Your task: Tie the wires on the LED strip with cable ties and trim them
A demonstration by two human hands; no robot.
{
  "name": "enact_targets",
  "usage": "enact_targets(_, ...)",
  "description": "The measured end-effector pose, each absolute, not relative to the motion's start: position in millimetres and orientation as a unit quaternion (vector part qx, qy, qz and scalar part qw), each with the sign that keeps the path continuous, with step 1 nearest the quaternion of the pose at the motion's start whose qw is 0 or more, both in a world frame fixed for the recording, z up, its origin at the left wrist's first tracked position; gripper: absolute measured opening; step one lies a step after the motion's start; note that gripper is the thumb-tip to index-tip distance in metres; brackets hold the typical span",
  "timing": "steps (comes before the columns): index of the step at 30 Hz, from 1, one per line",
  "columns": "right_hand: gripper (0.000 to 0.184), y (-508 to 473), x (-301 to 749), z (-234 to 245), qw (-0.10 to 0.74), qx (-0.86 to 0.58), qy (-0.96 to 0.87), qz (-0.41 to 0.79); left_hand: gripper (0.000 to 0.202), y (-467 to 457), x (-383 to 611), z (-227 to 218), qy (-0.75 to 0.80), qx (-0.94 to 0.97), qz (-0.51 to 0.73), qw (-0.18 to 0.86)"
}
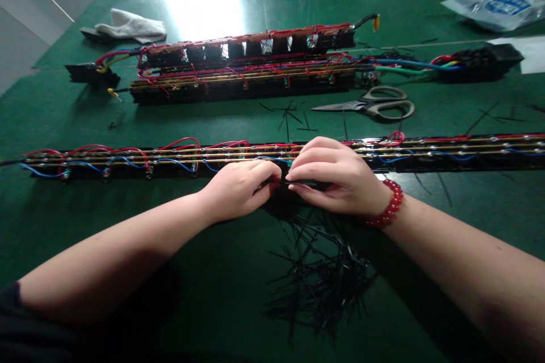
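Observation:
My left hand and my right hand meet over the near edge of a long black strip with brass-coloured rods and red and blue wires. Both are closed in a pinch, fingertips almost touching. A thin black cable tie shows between the finger and thumb of my right hand. It points toward the pinched fingertips of my left hand, which appear to hold its other end; the exact contact is hidden. Just below my hands lies a loose pile of black cable ties.
Scissors lie beyond the strip, near scattered tie offcuts. Farther back are two shorter wired assemblies with a connector. A white glove and a plastic bag rest on the green table.

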State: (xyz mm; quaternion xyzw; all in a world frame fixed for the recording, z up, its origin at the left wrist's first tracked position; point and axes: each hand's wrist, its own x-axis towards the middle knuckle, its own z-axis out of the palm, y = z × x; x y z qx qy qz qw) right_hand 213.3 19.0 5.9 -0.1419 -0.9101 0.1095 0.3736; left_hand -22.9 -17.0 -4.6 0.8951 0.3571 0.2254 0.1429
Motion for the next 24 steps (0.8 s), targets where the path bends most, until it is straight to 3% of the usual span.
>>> enact_targets(20, 0.008, 19.8, 212.4, 4.0, 0.369, -0.149, -0.911, 0.111, 0.009, -17.2, -23.0, -1.0, 0.354, 0.895, 0.221, 0.154)
enact_targets(24, 0.01, 19.8, 212.9, 5.3, 0.355, -0.152, -0.917, 0.098, 0.026, -17.0, -25.3, -3.1, 0.322, 0.885, 0.282, 0.181)
